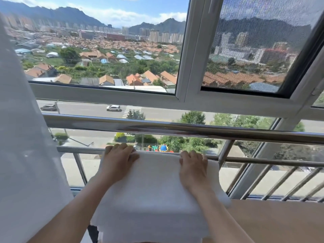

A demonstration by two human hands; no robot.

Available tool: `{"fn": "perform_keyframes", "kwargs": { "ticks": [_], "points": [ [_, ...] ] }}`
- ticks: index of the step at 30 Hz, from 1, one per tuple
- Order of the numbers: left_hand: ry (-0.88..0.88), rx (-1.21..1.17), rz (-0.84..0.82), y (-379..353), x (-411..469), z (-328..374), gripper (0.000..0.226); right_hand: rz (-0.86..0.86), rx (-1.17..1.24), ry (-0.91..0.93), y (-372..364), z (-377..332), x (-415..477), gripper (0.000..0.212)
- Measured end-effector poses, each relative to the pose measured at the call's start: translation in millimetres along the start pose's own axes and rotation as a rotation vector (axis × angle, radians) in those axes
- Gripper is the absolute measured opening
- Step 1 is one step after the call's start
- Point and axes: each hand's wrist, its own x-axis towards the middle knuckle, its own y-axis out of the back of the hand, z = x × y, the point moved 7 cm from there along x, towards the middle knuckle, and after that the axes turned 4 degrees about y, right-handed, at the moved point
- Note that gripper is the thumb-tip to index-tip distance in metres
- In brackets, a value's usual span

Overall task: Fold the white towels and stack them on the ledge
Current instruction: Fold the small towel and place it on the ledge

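Observation:
A folded white towel (154,186) lies on top of a stack of white towels (150,232) on the tan ledge (273,221), in front of the window. My left hand (119,158) rests at the towel's far left corner, fingers curled over the far edge. At the far right corner, my right hand (192,165) is placed the same way, fingers bent over the edge. Both forearms reach across the towel from below. The lower towels show only as layered edges beneath the top one.
A steel railing (175,128) with vertical bars runs just beyond the towel's far edge. A white sheer curtain (26,146) hangs at the left. The white window frame (185,67) and a mesh screen (254,46) stand above.

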Motion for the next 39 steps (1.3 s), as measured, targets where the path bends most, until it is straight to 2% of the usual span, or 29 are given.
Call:
{"fn": "perform_keyframes", "kwargs": {
  "ticks": [2,5,8,11,13,18,22,25,27,29,31,39],
  "points": [
    [0.038,0.014,-0.095,-7,2,0,0.025,-0.025,-0.027,-0.006,-2,-5,3,0.039],
    [0.117,0.004,-0.277,-30,-11,6,0.039,-0.150,-0.019,-0.014,-22,-13,-5,0.045],
    [0.061,-0.094,-0.341,-42,-32,36,0.049,-0.108,0.092,0.078,-28,-33,-15,0.042],
    [0.004,-0.020,-0.463,-61,-59,57,0.063,-0.241,0.150,0.150,-47,-48,-25,0.049],
    [0.012,0.019,-0.456,-61,-65,55,0.065,-0.314,0.115,0.141,-55,-48,-31,0.052],
    [0.045,0.052,-0.400,-49,-66,25,0.070,-0.306,0.044,0.076,-49,-20,-34,0.063],
    [0.113,0.107,-0.400,-42,-68,-14,0.069,-0.321,0.033,-0.092,-41,38,-46,0.064],
    [0.191,0.119,-0.420,-41,-66,-17,0.065,-0.329,-0.024,-0.227,-32,60,-50,0.061],
    [0.186,0.089,-0.433,-44,-67,12,0.065,-0.278,-0.063,-0.143,-29,34,-45,0.059],
    [0.103,0.019,-0.450,-53,-72,55,0.065,-0.274,0.040,0.009,-37,-10,-46,0.057],
    [0.036,0.000,-0.440,-59,-79,78,0.064,-0.293,0.085,0.085,-49,-34,-53,0.057],
    [0.153,0.093,-0.398,-46,-81,-9,0.077,-0.238,-0.003,-0.092,-44,38,-59,0.063]
  ]
}}
